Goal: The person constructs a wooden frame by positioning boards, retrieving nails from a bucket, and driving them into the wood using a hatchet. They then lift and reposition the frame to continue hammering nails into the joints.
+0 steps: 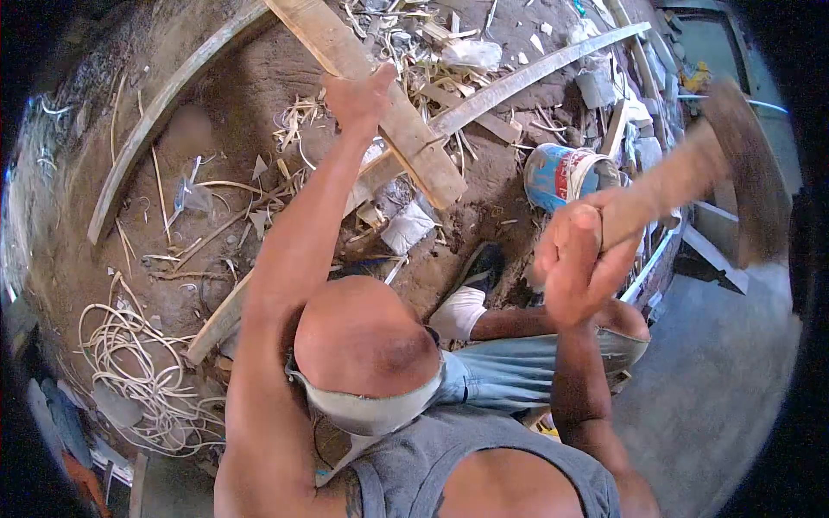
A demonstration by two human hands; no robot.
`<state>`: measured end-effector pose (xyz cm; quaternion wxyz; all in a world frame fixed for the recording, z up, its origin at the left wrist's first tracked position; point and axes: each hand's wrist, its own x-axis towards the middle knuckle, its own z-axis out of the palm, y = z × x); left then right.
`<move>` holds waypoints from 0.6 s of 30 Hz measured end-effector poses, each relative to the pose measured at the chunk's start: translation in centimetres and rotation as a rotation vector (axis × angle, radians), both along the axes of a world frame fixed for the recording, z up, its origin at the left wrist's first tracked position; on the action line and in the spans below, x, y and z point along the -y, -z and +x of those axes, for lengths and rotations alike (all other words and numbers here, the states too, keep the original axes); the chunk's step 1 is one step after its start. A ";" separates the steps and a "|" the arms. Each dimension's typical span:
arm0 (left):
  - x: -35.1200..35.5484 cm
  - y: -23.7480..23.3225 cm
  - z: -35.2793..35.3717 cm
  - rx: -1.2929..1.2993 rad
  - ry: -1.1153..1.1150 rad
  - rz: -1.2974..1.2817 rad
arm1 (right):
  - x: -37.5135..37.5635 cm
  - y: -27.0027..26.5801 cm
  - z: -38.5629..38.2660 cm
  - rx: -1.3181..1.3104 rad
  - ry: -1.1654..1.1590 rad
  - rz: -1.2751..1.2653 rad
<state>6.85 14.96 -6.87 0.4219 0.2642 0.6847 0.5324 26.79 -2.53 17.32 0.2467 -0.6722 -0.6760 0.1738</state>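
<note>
My left hand (358, 102) is closed on the edge of a wooden board (421, 151), which slants down from the top of the view. The board's near end lies across a long wooden beam (509, 85) on the ground. Up at the right, my right hand (580, 250) is wrapped round the wooden handle of an adze (661, 190). Its long dark head is raised, flares toward its lower end and is smeared by motion. Between the adze and the board is a gap.
A paint bucket (570, 173) tilts on the dirt right of the board. Wood scraps and plastic litter the ground. A tangle of pale cable (142, 371) lies at lower left; a curved wooden strip (164, 104) lies at upper left. My bent knees are close below the board.
</note>
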 end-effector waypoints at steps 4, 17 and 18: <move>0.4 -1.4 0.1 -0.033 -0.008 -0.044 | 0.0 2.7 0.1 0.408 -0.086 -0.671; 12.3 -7.0 -4.4 -0.488 0.878 -0.136 | -1.5 13.6 -0.2 -0.242 0.261 -0.292; 13.3 -6.9 -3.9 -0.485 0.881 -0.146 | -1.6 13.9 -0.4 -0.243 0.263 -0.302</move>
